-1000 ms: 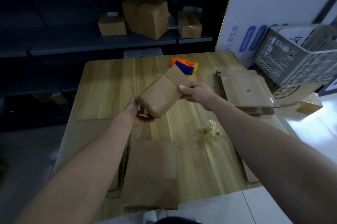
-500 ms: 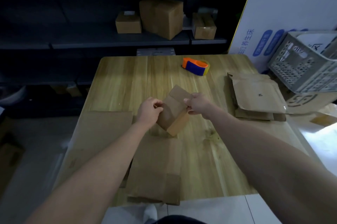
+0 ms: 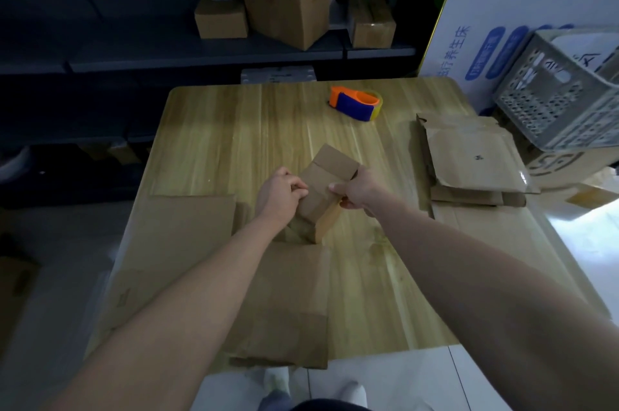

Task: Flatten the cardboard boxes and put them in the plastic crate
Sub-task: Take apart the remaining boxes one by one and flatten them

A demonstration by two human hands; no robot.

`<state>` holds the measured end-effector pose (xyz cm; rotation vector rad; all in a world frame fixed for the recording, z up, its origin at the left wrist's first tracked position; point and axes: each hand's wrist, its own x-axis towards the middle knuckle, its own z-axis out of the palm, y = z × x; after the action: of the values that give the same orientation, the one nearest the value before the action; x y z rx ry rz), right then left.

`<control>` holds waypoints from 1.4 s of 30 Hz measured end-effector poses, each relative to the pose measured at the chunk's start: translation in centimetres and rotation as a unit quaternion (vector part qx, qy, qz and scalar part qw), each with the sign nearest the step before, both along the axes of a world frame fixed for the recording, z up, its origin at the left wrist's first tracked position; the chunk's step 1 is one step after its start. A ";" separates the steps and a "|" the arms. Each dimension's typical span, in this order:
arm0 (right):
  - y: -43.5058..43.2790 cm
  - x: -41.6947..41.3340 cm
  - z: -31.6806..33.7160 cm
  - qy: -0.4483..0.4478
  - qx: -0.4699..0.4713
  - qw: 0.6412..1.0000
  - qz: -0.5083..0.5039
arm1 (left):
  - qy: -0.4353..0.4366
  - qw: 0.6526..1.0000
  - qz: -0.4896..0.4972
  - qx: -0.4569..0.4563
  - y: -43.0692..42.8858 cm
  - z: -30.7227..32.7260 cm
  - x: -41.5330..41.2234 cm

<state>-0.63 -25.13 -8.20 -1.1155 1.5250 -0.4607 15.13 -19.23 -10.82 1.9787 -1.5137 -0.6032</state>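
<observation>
Left hand [image 3: 279, 195] and right hand [image 3: 358, 189] grip small matte brown cardboard box [image 3: 321, 196]; boxy, unflattened, on woodgrain table [image 3: 234, 129].

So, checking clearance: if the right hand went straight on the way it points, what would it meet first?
The right hand would press into the small cardboard box it grips; beyond, probably the left hand, though depth is unclear.

Dim, soft-focus wide-angle view, dark at the corners, with daylight brightening the right side.
</observation>
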 end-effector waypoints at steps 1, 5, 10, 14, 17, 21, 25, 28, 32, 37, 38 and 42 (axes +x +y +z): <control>-0.2 0.0 -0.1 0.006 0.000 1.000 0.002 | -0.001 1.000 0.003 0.004 -0.3 0.0 -0.2; -1.0 -0.2 -0.3 0.034 0.001 0.999 0.018 | 0.006 1.000 0.020 0.008 -0.9 0.0 -0.8; -1.6 -0.3 -0.3 0.044 0.014 0.998 0.032 | -0.025 0.999 0.011 0.019 -1.3 0.3 -1.0; -1.5 -0.4 -0.3 0.044 0.005 0.998 0.040 | -0.060 0.998 0.004 0.036 -1.7 1.0 -1.4; -1.4 -0.3 -0.3 0.049 -0.004 0.998 0.039 | -0.078 0.996 0.004 0.033 -1.6 1.0 -1.7; -1.3 -0.3 -0.1 0.059 -0.005 0.997 0.044 | -0.037 0.999 -0.013 0.023 -1.2 0.5 -1.4; -1.2 -0.4 0.0 0.059 -0.001 0.997 0.048 | 0.010 0.999 0.003 -0.031 -0.3 -0.2 -0.8; -1.2 -0.4 0.0 0.062 0.000 0.997 0.049 | 0.002 0.999 0.008 -0.041 -0.4 -0.5 -0.9; -1.2 -0.3 0.0 0.071 -0.001 0.996 0.054 | -0.026 0.999 0.013 -0.041 -0.8 -0.1 -1.2; -1.1 0.3 0.0 0.116 0.003 0.993 0.036 | -0.126 0.991 -0.041 -0.014 -1.5 0.3 -1.8; -1.1 0.4 0.1 0.123 0.008 0.992 0.030 | -0.125 0.991 -0.054 -0.005 -1.4 0.2 -1.6; -1.1 1.0 0.3 0.135 0.020 0.990 0.021 | 0.124 0.992 -0.013 0.009 0.3 -0.1 0.1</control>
<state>0.33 -26.27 -7.88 -1.2132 1.7322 -0.2555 15.28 -18.96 -10.95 1.8221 -1.3876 -0.8420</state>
